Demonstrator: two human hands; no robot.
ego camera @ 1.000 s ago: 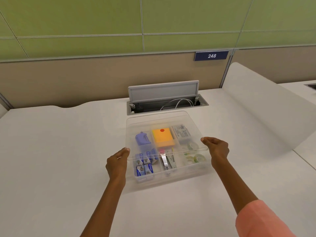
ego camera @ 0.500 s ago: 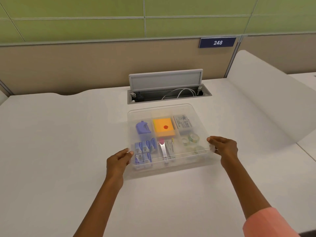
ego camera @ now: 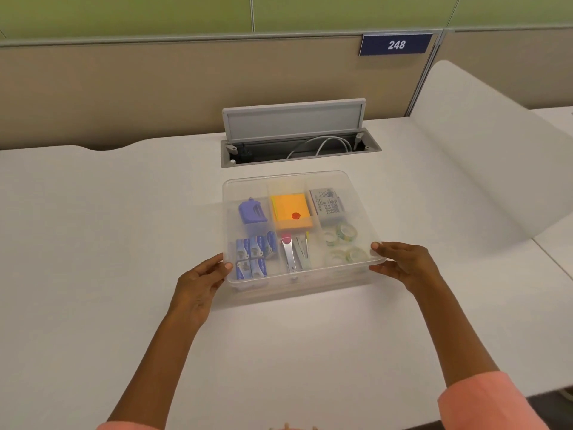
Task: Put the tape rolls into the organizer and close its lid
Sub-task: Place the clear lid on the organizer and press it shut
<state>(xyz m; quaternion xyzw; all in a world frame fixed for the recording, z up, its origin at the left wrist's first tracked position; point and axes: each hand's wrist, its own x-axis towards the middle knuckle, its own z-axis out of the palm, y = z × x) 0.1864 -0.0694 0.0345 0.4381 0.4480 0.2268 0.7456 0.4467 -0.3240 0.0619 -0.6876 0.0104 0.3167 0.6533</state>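
Note:
A clear plastic organizer [ego camera: 302, 285] sits on the white desk, its translucent lid [ego camera: 291, 180] lying flat on top. Through the lid I see several clear tape rolls [ego camera: 342, 243] in the right front compartment. My left hand [ego camera: 201, 283] grips the lid's front left corner, thumb on top. My right hand [ego camera: 403, 263] grips the front right corner the same way. Other compartments hold a purple staple remover, an orange sticky-note pad, a grey box, blue staple boxes and a stapler.
Behind the organizer an open cable hatch [ego camera: 300, 141] with a raised grey flap holds white cables. A curved white divider panel [ego camera: 477, 156] rises at the right. The beige partition wall carries a blue sign reading 248 [ego camera: 396, 44].
The lid has come down from a tilted, raised position to lie flat on the organizer. Both hands lowered with it and stay on its front corners.

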